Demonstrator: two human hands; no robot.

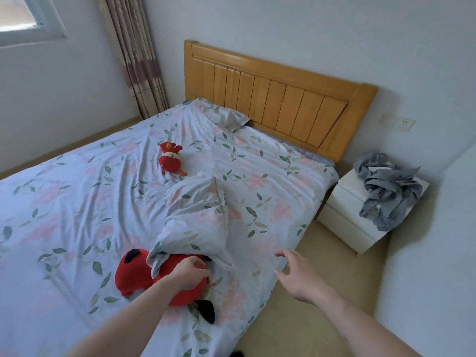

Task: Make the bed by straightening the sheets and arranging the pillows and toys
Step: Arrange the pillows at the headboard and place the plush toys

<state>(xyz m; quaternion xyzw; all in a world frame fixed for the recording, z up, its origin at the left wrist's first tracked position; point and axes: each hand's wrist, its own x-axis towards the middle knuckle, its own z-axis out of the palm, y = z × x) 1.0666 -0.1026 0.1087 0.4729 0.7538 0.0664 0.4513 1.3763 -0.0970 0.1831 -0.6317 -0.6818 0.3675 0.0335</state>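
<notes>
Home bedroom: bed, nightstand, curtain.

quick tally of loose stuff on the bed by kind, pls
Pillows: 2, one by the headboard, one mid-bed
Red plush toys: 2, a small one, a big one gripped by the left hand
Total: 4

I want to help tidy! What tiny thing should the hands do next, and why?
Probably lift the big red toy clear with the left hand, which already grips it. The pillow lies partly on it, mid-bed, so the open right hand could then take that.
</notes>
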